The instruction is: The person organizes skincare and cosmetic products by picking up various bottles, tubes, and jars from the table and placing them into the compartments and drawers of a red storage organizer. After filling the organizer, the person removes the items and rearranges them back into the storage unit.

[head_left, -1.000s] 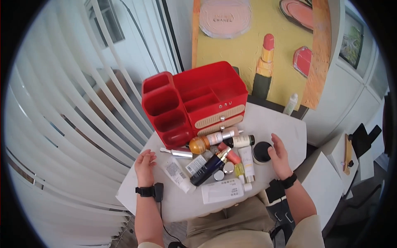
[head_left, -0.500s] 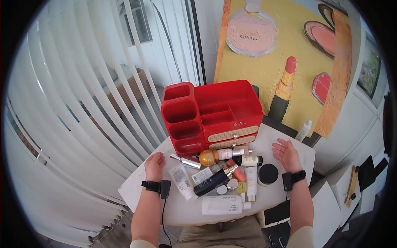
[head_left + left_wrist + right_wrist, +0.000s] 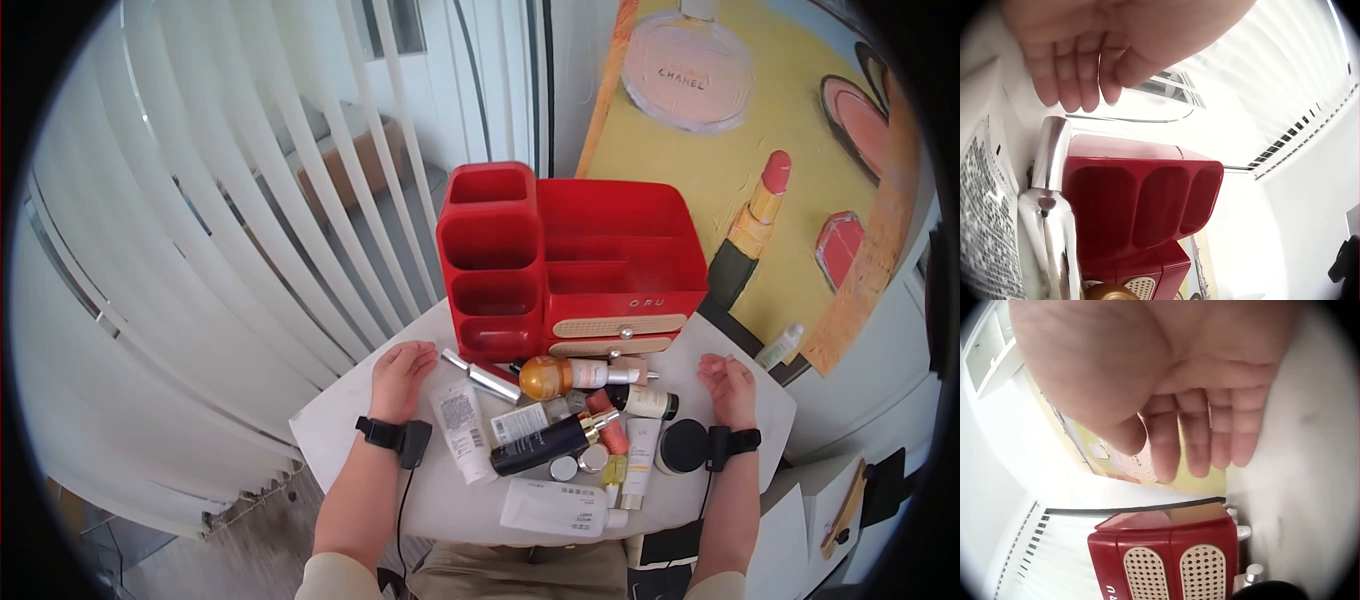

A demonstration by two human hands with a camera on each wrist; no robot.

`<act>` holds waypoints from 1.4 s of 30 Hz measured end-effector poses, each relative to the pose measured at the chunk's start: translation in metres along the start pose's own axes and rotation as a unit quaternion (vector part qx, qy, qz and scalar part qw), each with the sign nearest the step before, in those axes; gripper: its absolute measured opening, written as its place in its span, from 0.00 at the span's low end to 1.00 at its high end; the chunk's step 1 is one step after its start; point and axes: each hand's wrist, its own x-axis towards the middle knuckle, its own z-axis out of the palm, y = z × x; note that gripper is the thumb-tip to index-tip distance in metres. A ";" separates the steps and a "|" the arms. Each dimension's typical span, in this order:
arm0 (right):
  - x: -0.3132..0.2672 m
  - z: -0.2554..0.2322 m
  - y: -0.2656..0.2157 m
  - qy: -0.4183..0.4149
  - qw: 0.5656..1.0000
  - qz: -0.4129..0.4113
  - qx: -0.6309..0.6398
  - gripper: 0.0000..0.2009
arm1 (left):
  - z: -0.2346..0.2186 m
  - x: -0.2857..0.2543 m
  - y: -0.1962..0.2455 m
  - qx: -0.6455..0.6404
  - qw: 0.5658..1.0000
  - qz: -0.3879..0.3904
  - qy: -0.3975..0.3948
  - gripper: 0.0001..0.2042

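White tube (image 3: 458,430) before the red organizer (image 3: 491,282) bears illegible print, the organizer "ORU". Left hand (image 3: 404,380) and right hand (image 3: 730,388) flank it, fingers relaxed.

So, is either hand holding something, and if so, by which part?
Nothing is held: the left hand and the right hand are both empty.

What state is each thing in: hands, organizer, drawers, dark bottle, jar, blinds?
Left hand, fingers relaxed, holds nothing
Right hand, fingers relaxed, holds nothing
Red organizer, upright
Drawers, both closed
Dark blue bottle, lying on its side
Jar, upright, black lid on
Blinds, hanging, gaps between some slats
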 end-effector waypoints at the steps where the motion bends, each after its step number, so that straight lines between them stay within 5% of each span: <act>1: 0.001 -0.001 0.003 0.000 1.000 -0.017 -0.007 0.16 | -0.001 0.000 0.000 0.000 1.000 -0.003 0.008 0.10; 16: -0.015 0.017 -0.007 0.125 0.988 -0.082 -0.027 0.12 | 0.002 -0.004 0.005 0.016 1.000 -0.019 0.001 0.12; 22: -0.003 -0.010 0.003 0.092 0.994 -0.064 -0.010 0.19 | 0.001 -0.005 0.004 -0.006 1.000 -0.016 -0.002 0.13; 42: -0.005 -0.005 0.002 0.100 0.990 -0.089 -0.038 0.13 | -0.001 -0.004 0.003 0.016 1.000 -0.014 -0.015 0.10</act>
